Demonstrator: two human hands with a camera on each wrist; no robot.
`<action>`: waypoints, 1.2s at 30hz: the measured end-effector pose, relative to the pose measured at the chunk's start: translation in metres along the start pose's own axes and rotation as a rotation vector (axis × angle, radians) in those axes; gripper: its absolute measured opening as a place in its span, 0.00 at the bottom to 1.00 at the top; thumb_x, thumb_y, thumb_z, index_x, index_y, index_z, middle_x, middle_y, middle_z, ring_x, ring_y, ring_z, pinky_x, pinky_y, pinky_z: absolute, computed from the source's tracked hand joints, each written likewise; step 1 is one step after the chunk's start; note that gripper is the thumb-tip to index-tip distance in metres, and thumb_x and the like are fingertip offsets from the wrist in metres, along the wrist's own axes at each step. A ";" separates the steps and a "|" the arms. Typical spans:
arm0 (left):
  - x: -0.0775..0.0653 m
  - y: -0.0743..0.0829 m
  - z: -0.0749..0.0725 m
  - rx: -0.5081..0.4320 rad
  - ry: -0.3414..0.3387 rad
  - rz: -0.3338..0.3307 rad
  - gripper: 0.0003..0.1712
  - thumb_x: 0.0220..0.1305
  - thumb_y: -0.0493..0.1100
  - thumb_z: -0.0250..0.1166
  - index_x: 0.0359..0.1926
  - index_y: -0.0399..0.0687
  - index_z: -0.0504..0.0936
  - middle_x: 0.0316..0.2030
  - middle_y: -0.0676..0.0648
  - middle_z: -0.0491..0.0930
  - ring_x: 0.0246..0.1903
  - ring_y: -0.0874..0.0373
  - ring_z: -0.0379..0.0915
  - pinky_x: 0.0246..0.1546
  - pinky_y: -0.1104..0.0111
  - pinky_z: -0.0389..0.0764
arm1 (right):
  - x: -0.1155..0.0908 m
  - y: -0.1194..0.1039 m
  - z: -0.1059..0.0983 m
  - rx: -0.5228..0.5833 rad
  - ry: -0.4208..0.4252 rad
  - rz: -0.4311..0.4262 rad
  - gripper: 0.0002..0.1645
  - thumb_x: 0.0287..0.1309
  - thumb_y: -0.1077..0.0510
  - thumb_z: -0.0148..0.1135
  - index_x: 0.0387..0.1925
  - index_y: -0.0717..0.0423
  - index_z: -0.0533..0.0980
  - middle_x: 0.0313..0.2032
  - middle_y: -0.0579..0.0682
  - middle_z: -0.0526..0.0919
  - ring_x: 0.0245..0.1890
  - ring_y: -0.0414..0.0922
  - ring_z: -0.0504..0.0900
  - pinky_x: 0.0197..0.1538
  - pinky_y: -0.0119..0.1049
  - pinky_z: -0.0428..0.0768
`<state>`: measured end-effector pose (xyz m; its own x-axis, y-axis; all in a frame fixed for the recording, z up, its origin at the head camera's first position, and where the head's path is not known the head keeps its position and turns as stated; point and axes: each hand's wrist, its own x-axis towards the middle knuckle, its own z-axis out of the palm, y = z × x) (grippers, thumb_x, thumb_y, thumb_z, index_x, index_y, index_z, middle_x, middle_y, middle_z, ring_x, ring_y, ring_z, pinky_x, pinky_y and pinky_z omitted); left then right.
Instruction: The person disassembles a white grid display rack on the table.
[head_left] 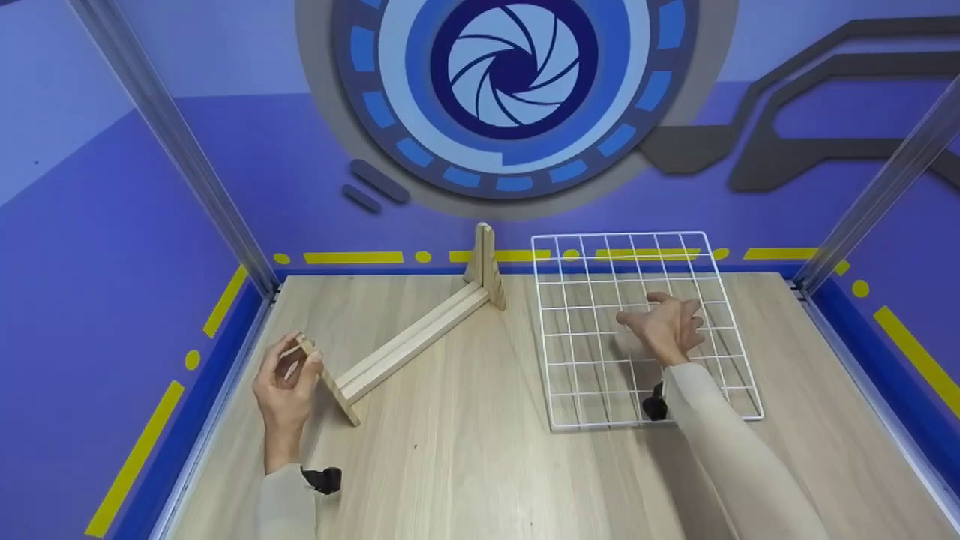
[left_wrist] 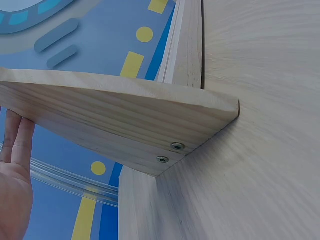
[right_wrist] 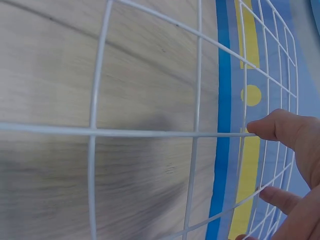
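At the left, my left hand pinches the upper end of one upright board of a wooden stand, thumb on one side and fingers on the other. A long grooved crosspiece joins that board to a second upright at the back. In the left wrist view, the board's outer face shows two metal screws near its lower end. At the right, my right hand holds a white wire grid by its inner wires. The thumb lies against a wire in the right wrist view, and the grid slants up toward the back wall.
A pale wood-grain tabletop lies under everything. Blue printed walls with yellow marks enclose the back and sides. Metal posts rise at the back corners. Shadows of the grid and right arm fall on the tabletop.
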<state>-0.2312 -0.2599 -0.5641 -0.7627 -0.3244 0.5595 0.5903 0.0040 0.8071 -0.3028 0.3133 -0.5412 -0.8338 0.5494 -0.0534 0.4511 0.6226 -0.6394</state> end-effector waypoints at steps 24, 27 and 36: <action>0.001 -0.002 -0.001 -0.011 -0.014 0.028 0.26 0.62 0.16 0.66 0.62 0.18 0.75 0.51 0.47 0.84 0.53 0.50 0.85 0.55 0.73 0.87 | 0.007 0.002 0.010 -0.104 -0.090 0.090 0.49 0.49 0.33 0.78 0.70 0.49 0.77 0.68 0.72 0.64 0.66 0.69 0.66 0.63 0.67 0.70; 0.001 -0.003 -0.002 -0.003 -0.016 0.029 0.26 0.61 0.16 0.66 0.62 0.18 0.75 0.51 0.46 0.84 0.52 0.49 0.85 0.55 0.73 0.87 | 0.007 0.003 0.011 -0.093 -0.097 0.084 0.50 0.49 0.35 0.79 0.71 0.50 0.77 0.68 0.73 0.63 0.67 0.70 0.66 0.64 0.69 0.69; 0.000 -0.001 -0.002 0.000 -0.023 0.025 0.27 0.61 0.17 0.66 0.63 0.18 0.75 0.52 0.45 0.83 0.53 0.50 0.84 0.56 0.74 0.87 | 0.008 0.006 0.015 -0.096 -0.137 0.070 0.50 0.51 0.37 0.78 0.72 0.53 0.76 0.69 0.74 0.62 0.68 0.73 0.65 0.65 0.74 0.67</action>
<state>-0.2316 -0.2617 -0.5655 -0.7535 -0.3023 0.5838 0.6094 0.0120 0.7928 -0.3119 0.3132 -0.5575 -0.8320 0.5163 -0.2031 0.5322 0.6393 -0.5550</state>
